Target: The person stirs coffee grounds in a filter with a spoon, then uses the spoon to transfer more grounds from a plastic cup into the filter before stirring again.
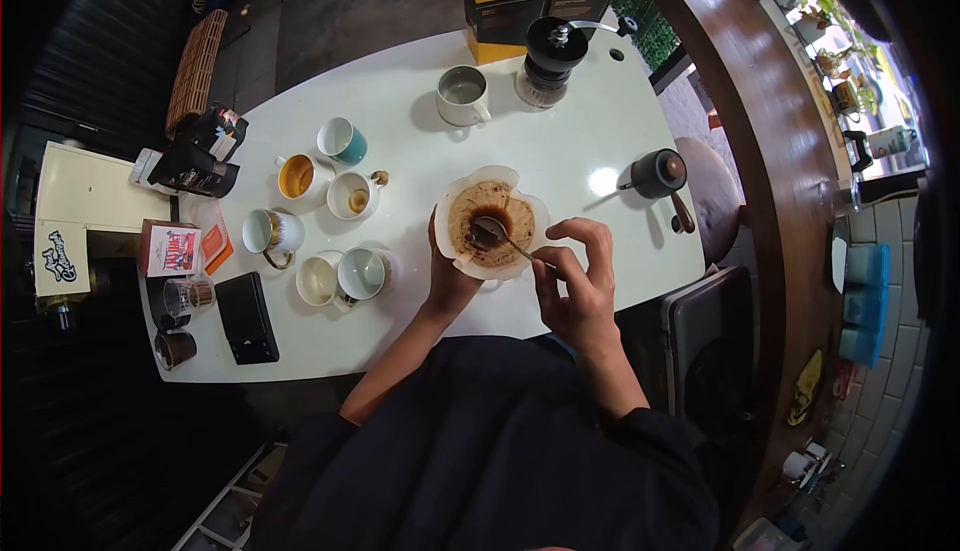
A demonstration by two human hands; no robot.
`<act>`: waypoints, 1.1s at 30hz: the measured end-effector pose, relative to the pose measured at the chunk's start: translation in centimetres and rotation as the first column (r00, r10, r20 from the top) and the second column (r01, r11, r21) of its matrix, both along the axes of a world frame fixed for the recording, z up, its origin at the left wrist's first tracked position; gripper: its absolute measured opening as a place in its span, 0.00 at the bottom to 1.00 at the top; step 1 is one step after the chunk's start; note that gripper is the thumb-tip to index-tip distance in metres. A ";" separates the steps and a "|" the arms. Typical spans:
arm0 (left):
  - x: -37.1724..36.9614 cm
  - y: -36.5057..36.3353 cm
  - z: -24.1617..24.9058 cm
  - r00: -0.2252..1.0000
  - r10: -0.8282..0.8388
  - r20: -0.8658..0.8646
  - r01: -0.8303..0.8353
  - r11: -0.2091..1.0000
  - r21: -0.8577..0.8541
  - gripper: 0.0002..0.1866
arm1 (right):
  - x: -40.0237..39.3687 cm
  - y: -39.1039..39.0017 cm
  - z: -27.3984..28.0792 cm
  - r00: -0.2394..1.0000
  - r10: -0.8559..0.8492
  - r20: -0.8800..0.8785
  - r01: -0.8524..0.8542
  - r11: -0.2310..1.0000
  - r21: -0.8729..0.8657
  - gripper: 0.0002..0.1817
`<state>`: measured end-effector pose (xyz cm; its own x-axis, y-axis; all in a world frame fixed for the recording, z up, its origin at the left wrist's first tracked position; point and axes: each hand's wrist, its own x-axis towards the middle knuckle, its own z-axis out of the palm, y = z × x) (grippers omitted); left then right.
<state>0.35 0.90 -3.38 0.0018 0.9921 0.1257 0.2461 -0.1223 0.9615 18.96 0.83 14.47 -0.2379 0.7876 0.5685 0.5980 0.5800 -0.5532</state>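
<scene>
White and rounded at its corners, the worktop (560, 151) filled the middle of the frame, with a dark floor at the upper left and a curved wooden counter (760, 151) sweeping down the right side, where small potted plants and blue containers stood. At the centre of the frame sat the paper filter (455, 206), its fluted white rim spread wide and its inside stained brown with wet coffee grounds. The left hand (447, 269) was cupped against the filter's lower left edge, fingers closed around whatever carried it, though that part was hidden. The right hand (575, 273) pinched the handle of a spoon (490, 231) between thumb and fingertips, the bowl resting in the grounds. To do this well, the stirring probably called for a light touch that kept the spoon's tip off the paper wall so it would not tear, while the left hand steadied the base. Left of centre stood a cluster of cups, among them a teal cup (343, 140) and one with an orange inside (298, 177). A grey mug (462, 95) and a hand grinder (549, 61) stood at the upper middle, a dark small pot (659, 173) at the right. A black scale (247, 317) lay at the lower left, near a red-printed box (168, 249).
</scene>
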 end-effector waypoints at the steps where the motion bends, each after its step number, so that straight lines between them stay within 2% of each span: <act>1: 0.0 0.0 -0.1 0.999 0.009 0.031 -0.009 1.000 -0.009 0.51 | 0.0 -0.1 0.0 1.000 0.001 0.001 -0.001 1.000 -0.001 0.11; 3: 0.0 0.0 0.0 1.000 -0.001 0.002 0.001 1.000 -0.006 0.50 | -0.2 -0.2 -0.1 0.998 0.064 -0.022 -0.064 0.998 -0.001 0.12; 6: -0.1 0.0 0.7 0.999 -0.013 -0.035 0.014 1.000 0.009 0.48 | -0.7 -0.2 -0.6 0.997 0.073 -0.004 -0.073 0.997 -0.021 0.12; 11: 0.0 0.1 1.4 0.999 -0.007 -0.050 0.008 1.000 0.008 0.44 | -0.7 0.2 -1.0 0.998 0.008 0.063 -0.006 0.999 -0.034 0.11; 13: -0.2 0.1 2.1 0.991 -0.078 -0.107 0.079 0.997 0.003 0.43 | -0.4 0.1 -0.9 0.997 0.000 0.074 0.003 0.999 -0.043 0.11; 17: -0.1 0.3 2.1 0.997 -0.033 -0.066 0.032 0.999 -0.014 0.44 | 0.5 -0.3 -0.8 0.999 -0.045 0.001 0.045 0.995 -0.086 0.10; 20: -0.1 0.1 1.5 0.989 -0.088 -0.120 0.090 0.996 0.011 0.43 | 0.8 -0.7 -0.7 0.997 -0.047 -0.060 0.041 0.993 -0.108 0.10; 22: 0.0 0.0 0.9 0.997 -0.011 -0.082 0.011 1.000 -0.010 0.44 | 0.9 -1.0 -0.5 0.996 -0.016 -0.084 0.007 0.994 -0.111 0.11; 25: -0.2 0.1 0.3 0.999 -0.010 -0.046 0.011 1.000 0.018 0.46 | 0.6 -1.1 -0.1 0.997 0.017 -0.071 -0.023 0.995 -0.095 0.12; 29: -0.3 0.3 0.4 0.993 -0.026 -0.118 0.030 0.999 0.027 0.46 | 0.1 -0.8 0.1 0.998 0.052 -0.020 -0.053 0.997 -0.059 0.11; 31: 0.1 0.2 1.5 1.000 -0.013 0.005 0.013 1.000 0.021 0.43 | 0.0 -0.3 -0.4 0.999 0.045 0.006 -0.045 0.997 -0.056 0.11; 33: 0.2 0.3 2.6 1.000 -0.016 0.000 0.016 1.000 0.021 0.39 | -0.1 0.0 -0.8 0.999 0.042 0.034 -0.040 0.998 -0.055 0.11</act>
<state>0.59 1.22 -0.80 0.0181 0.9891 0.1465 0.2441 -0.1464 0.9586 18.84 0.83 13.66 -0.2897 0.8062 0.5159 0.5942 0.5740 -0.5634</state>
